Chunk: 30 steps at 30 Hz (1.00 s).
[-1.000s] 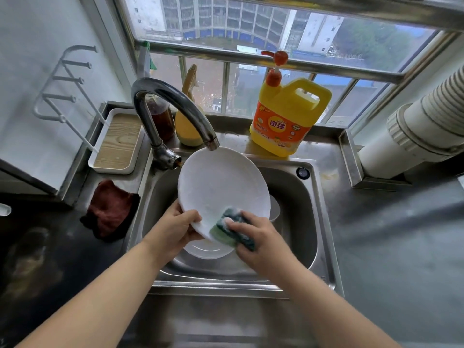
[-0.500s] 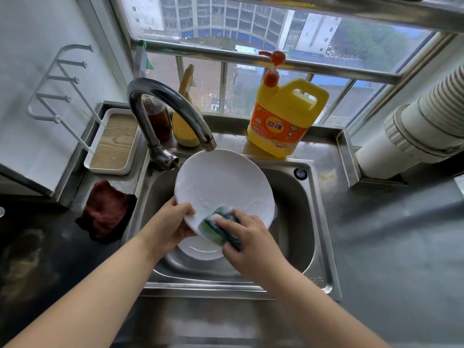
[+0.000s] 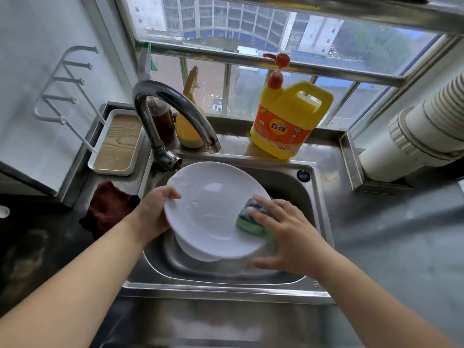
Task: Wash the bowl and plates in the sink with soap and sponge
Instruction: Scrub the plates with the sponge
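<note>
- I see the white plate held tilted over the steel sink, its face turned up toward the camera, presumably so the sponge can reach the whole surface while drips fall into the basin.
- My left hand grips the plate's left rim, thumb curled over the top edge and fingers hidden behind it; the forearm reaches in from the near left.
- My right hand presses the green-and-blue sponge against the plate's right edge, fingers fairly straight and spread across the sponge, thumb low below the rim, apparently wrapping the sponge around the edge.
- More white dishes lie in the basin directly under the held plate; I cannot tell which of them is the bowl.
- The faucet arches over the far left of the sink; no water stream is visible.
- A yellow dish-soap jug with a red pump stands on the far ledge by the window, within reach for more soap.
- A dark red cloth lies on the counter left of the sink.
</note>
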Each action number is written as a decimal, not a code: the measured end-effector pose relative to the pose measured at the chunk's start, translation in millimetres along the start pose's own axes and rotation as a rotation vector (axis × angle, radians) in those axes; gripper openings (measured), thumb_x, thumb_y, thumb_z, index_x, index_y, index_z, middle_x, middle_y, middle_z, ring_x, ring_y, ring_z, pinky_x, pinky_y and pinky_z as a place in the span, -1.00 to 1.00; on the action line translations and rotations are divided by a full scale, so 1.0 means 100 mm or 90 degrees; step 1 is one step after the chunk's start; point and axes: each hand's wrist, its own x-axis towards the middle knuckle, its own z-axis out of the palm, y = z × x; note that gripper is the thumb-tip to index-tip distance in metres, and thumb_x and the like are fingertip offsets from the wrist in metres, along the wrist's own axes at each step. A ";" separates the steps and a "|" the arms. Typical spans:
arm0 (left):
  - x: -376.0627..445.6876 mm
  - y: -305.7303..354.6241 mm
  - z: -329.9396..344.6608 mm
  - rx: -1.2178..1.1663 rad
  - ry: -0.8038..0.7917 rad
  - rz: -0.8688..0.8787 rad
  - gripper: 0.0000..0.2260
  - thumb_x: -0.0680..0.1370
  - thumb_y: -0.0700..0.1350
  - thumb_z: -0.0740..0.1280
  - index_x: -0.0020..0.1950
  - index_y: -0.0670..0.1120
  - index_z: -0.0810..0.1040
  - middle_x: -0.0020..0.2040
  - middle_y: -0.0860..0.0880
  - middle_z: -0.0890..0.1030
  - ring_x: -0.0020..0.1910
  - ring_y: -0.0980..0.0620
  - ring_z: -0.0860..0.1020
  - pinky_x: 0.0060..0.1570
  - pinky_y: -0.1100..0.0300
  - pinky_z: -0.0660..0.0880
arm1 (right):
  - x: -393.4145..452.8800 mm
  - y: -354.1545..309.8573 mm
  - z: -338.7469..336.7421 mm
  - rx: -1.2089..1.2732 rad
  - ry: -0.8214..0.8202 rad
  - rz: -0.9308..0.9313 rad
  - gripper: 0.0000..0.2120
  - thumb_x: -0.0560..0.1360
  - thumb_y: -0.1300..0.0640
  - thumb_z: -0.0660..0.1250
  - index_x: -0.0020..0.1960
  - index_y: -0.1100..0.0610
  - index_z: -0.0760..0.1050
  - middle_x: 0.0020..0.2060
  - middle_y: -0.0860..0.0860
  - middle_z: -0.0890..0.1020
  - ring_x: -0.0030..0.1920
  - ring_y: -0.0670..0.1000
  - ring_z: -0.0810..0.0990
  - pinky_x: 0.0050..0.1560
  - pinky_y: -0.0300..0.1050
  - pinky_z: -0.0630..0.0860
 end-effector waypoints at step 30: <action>-0.12 -0.54 0.27 -0.103 -0.076 0.010 -0.43 0.34 -0.31 0.21 0.37 -0.12 0.40 0.23 -0.22 0.57 0.15 -0.23 0.57 -0.16 -0.01 0.59 | 0.20 0.03 0.40 0.151 0.122 0.194 -0.46 0.48 0.12 0.22 0.41 -0.22 0.26 0.48 0.01 0.24 0.25 0.13 0.32 0.36 0.03 0.26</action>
